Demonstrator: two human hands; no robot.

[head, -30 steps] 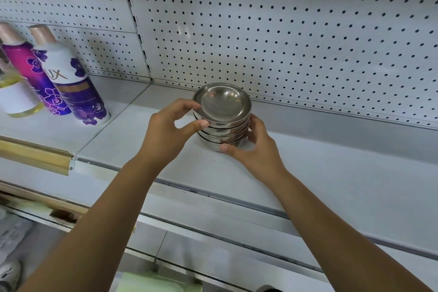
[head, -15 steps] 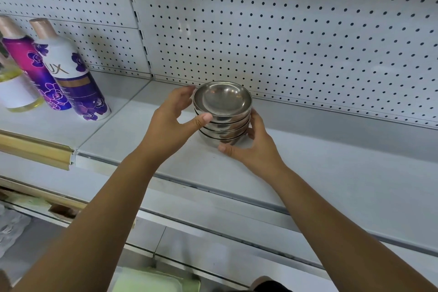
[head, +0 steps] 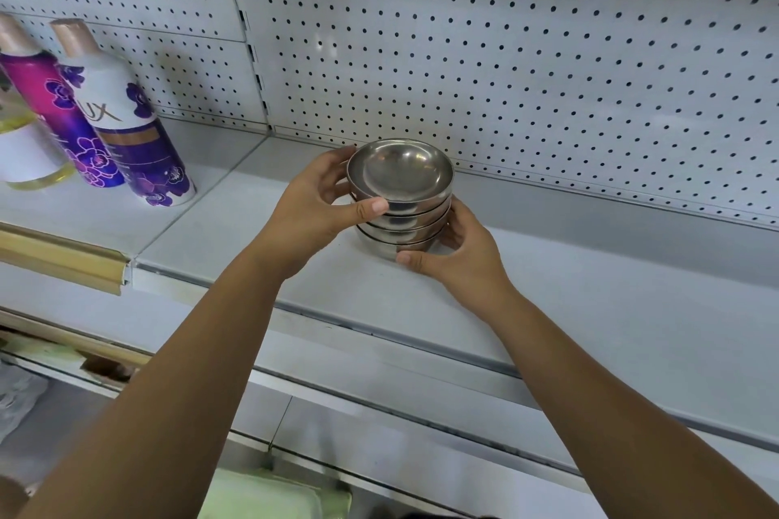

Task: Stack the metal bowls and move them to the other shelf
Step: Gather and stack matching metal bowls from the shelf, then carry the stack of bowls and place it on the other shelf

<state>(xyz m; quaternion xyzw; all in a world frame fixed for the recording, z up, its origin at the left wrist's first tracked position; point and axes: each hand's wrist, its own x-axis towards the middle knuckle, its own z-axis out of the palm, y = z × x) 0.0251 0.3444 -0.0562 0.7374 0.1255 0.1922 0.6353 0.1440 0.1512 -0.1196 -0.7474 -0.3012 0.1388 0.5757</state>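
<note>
Steel bowls (head: 400, 198) stacked on shelf (head: 590, 299), left fingers (head: 371, 207) curled round the top, right fingers (head: 411, 258) gripping the base.

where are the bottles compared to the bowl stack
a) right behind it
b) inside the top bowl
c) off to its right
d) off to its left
d: the bottles stand off to the left of the bowls, apart from them.
</note>
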